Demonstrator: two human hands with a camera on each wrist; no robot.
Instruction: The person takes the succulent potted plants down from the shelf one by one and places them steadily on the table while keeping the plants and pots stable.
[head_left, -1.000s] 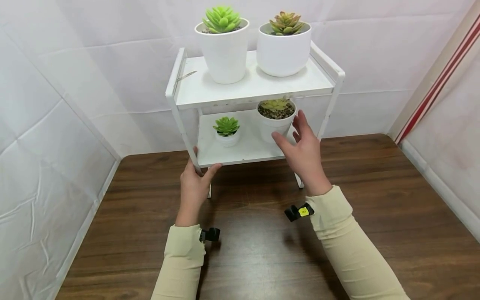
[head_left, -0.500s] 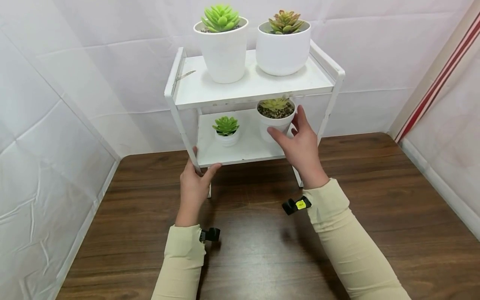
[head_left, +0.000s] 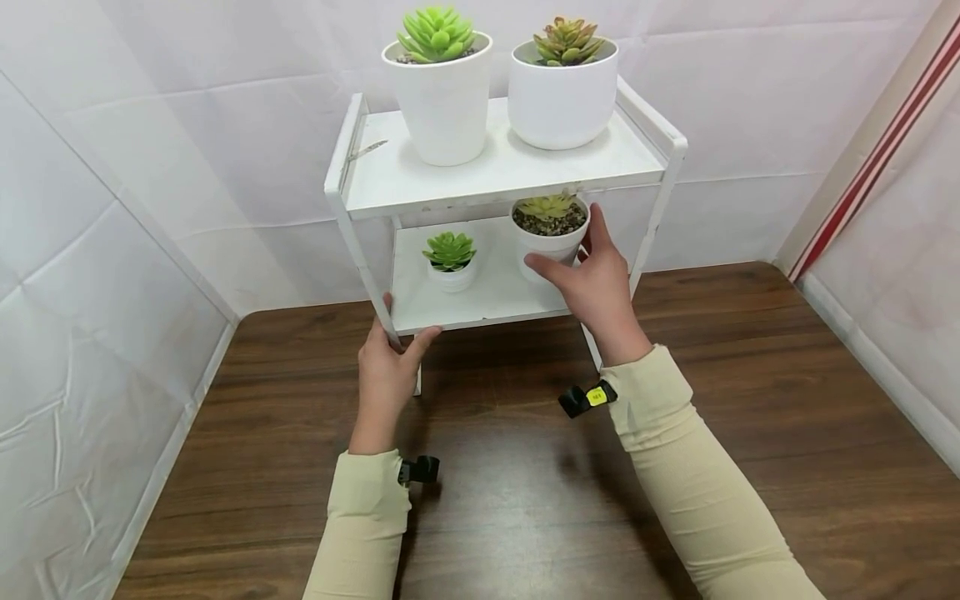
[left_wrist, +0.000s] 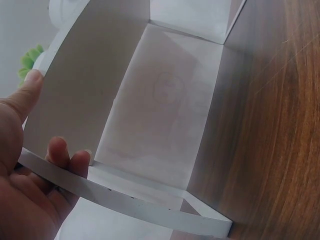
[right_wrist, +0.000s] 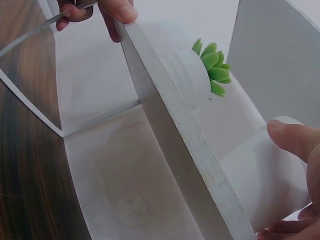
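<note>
A white two-tier shelf rack (head_left: 487, 187) stands on the table. My left hand (head_left: 385, 375) grips its left front leg just at the lower shelf, thumb along the shelf's front edge; in the left wrist view its fingers (left_wrist: 59, 152) curl round the leg under the board. On the right of the lower shelf is a white pot (head_left: 540, 246) with gravel and a pale green succulent. My right hand (head_left: 600, 292) holds this pot from the right, thumb on its front; the right wrist view shows the thumb (right_wrist: 290, 137) on its side. To its left sits a small potted green succulent (head_left: 452, 275).
The upper shelf carries a tall white pot (head_left: 445, 108) with a bright green succulent and a rounder white pot (head_left: 562, 104) with a reddish-green one, above the right hand. The wooden table (head_left: 495, 500) meets white sheeting (head_left: 225, 167) behind and at the sides.
My right hand has moved slightly left and forward, and its thumb and fingers have closed in around the pot. The left hand keeps its grip on the rack's leg.
</note>
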